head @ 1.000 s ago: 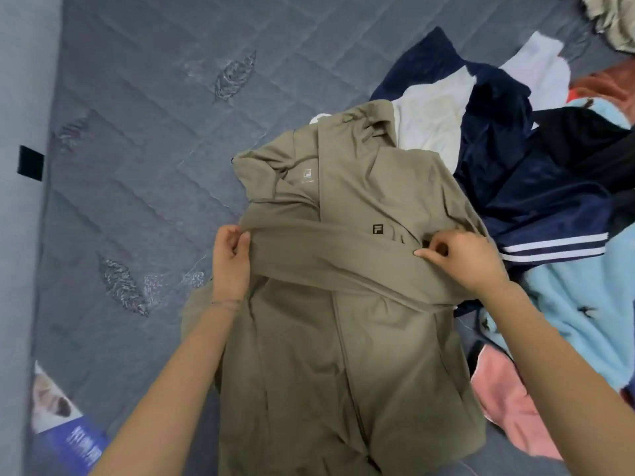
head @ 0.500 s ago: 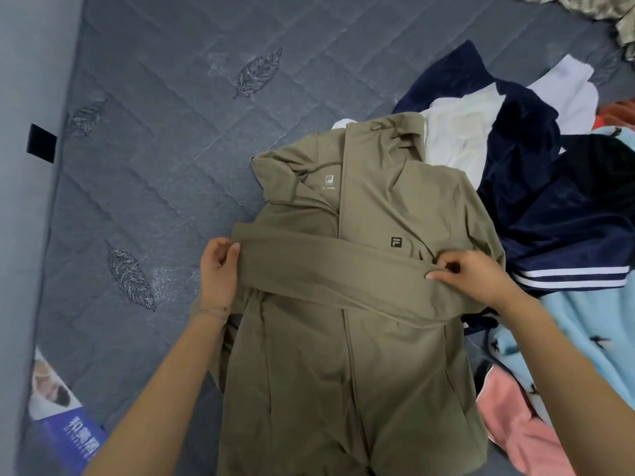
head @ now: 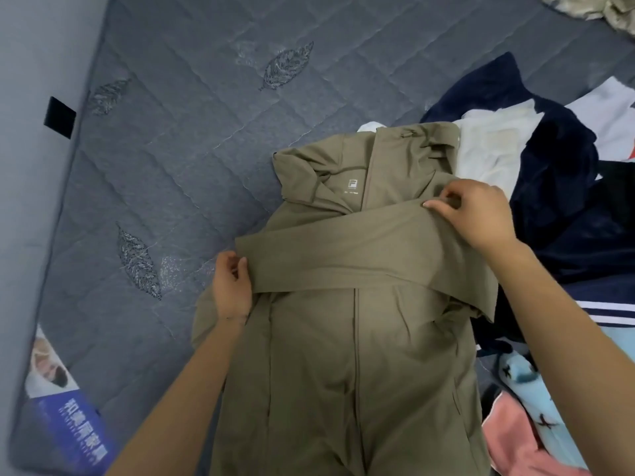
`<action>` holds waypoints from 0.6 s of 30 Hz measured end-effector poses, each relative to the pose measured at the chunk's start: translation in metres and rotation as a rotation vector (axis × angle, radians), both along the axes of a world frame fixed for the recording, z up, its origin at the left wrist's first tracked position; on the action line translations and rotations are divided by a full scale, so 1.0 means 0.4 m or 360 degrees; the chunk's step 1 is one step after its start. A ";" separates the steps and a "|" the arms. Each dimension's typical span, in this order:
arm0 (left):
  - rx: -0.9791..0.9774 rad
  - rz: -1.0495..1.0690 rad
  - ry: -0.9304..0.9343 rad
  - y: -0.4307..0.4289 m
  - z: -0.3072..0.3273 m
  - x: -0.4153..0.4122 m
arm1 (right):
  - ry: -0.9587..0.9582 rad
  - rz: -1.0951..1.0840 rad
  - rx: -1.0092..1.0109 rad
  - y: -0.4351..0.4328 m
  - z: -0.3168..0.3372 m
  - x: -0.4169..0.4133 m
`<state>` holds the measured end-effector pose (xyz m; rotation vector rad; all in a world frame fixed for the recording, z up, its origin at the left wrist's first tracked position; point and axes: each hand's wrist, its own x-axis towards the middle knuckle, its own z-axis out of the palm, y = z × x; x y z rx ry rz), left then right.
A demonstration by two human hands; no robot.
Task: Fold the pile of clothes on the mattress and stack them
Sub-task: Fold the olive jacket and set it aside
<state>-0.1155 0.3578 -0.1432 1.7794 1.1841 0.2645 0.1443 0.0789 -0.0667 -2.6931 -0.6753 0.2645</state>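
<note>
Evidently early stage. Olive jacket (head: 343, 355) lies flat, front up, centre of frame on mattress (head: 189, 132); one sleeve (head: 343, 262) laid crosswise over chest. No folded stack in view; pile (head: 567, 201) at right of frame unfolded, so most of task judged left. Left hand (head: 232, 290) pinches sleeve end at jacket's left edge. Right hand (head: 477, 214) pinches sleeve's upper edge at right, beside collar.
</note>
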 end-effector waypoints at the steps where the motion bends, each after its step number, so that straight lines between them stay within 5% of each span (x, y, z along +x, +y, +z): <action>1: -0.0030 -0.0045 0.0051 -0.002 -0.007 -0.007 | -0.0037 -0.0017 -0.0081 0.008 -0.021 -0.008; 3: 0.0036 -0.0182 0.0106 -0.003 -0.010 -0.022 | -0.0098 -0.0067 -0.0211 0.017 -0.053 -0.040; 7: 0.0729 -0.0793 0.0268 -0.004 -0.035 -0.049 | -0.0413 0.0099 -0.0063 0.054 -0.083 -0.128; 12: 0.0650 -0.1478 0.0625 -0.032 -0.078 -0.047 | -0.0204 0.0248 -0.0275 0.094 -0.161 -0.215; 18: 0.0703 -0.1439 0.0612 -0.016 -0.079 -0.059 | -0.0064 0.0088 -0.0319 0.129 -0.176 -0.235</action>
